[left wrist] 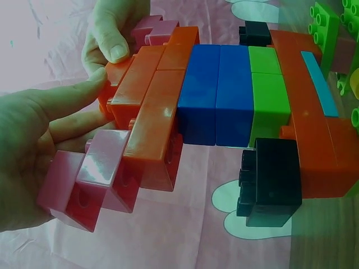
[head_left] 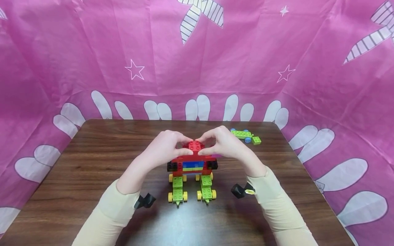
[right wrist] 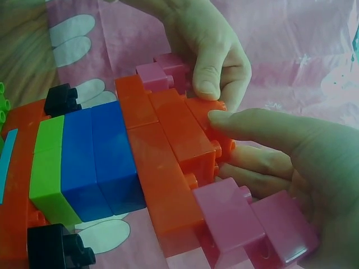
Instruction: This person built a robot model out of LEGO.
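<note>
A tall figure of toy building bricks stands upright on two lime-green wheeled bases [head_left: 177,190] with yellow wheels. At its top is a small red brick [head_left: 194,146], pinched from the left by my left hand [head_left: 163,147] and from the right by my right hand [head_left: 227,145], thumbs nearest me. Under that brick, the wrist views show wider red rows, then blue bricks [left wrist: 216,95] and green bricks [right wrist: 53,168]. Black bricks [left wrist: 275,182] stick out lower down on both sides. Pink bricks [right wrist: 230,213] step out at the top sides, close to my palms.
A separate lime-green wheeled base [head_left: 241,134] with blue wheels lies at the back right of the brown wooden table [head_left: 101,153]. Beside it is a small lime-green brick [head_left: 256,140]. A pink patterned cloth [head_left: 197,68] hangs behind and around the table.
</note>
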Demonstrator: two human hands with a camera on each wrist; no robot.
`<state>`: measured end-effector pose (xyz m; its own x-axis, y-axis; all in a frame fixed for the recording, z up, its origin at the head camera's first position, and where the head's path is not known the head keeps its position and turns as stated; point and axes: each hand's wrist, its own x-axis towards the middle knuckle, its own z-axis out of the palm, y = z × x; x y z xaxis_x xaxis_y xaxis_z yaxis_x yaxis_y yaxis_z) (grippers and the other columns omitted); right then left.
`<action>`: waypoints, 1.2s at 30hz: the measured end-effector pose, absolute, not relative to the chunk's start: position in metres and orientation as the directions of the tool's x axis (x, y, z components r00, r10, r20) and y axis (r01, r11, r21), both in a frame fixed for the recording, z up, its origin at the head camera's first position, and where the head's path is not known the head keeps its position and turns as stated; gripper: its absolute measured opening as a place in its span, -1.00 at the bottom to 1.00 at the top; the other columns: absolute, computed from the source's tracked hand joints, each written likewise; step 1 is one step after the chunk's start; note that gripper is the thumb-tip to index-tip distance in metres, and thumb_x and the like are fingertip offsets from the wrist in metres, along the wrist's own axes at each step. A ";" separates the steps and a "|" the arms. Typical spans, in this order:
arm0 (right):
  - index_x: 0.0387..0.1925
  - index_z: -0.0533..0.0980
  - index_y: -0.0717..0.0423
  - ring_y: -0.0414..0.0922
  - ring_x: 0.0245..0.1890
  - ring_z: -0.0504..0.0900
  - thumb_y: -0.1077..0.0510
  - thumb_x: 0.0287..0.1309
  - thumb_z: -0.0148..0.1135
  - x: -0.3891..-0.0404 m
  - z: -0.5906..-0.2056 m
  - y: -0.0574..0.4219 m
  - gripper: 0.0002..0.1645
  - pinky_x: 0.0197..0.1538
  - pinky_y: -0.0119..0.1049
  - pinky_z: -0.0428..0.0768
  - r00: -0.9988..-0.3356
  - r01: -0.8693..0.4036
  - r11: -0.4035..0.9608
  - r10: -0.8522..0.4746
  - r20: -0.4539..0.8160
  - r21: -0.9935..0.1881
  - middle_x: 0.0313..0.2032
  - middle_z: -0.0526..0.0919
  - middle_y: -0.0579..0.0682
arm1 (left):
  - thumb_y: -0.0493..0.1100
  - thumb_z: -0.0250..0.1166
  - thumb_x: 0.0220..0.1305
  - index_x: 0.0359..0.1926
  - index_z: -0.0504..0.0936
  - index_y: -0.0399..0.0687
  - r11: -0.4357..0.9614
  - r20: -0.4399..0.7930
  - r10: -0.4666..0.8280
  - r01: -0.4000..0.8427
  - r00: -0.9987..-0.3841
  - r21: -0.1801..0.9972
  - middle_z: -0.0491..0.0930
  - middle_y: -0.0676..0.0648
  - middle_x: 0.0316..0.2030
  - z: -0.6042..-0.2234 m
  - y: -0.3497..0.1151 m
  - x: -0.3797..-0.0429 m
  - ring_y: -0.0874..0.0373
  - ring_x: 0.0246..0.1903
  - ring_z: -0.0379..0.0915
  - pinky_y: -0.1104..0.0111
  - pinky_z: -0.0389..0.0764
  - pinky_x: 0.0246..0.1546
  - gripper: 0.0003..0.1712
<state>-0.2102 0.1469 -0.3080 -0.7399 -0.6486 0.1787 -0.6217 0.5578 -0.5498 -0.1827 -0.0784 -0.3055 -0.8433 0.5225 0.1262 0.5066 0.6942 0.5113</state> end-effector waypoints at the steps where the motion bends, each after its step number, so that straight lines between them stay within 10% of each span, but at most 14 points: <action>1: -0.16 0.72 0.10 -0.17 -0.24 0.71 0.05 -0.07 0.55 -0.210 -0.307 0.147 -0.61 -0.24 -0.38 0.67 -0.739 -0.622 0.557 -0.649 0.179 -0.551 -0.23 0.78 -0.04 | -0.01 0.45 0.15 0.08 0.68 -0.07 0.694 0.130 0.523 0.509 -0.843 0.510 0.73 -0.06 -0.06 -0.305 -0.078 -0.182 0.05 -0.06 0.63 0.22 0.65 -0.05 -0.52; 36: -0.18 0.72 0.06 -0.19 -0.28 0.68 0.06 -0.08 0.56 -0.210 -0.309 0.146 -0.64 -0.20 -0.22 0.70 -0.755 -0.604 0.571 -0.634 0.169 -0.557 -0.25 0.78 -0.07 | -0.01 0.47 0.11 0.06 0.69 -0.06 0.676 0.104 0.502 0.464 -0.859 0.572 0.73 -0.06 -0.08 -0.304 -0.078 -0.182 0.05 -0.07 0.63 0.25 0.67 -0.10 -0.52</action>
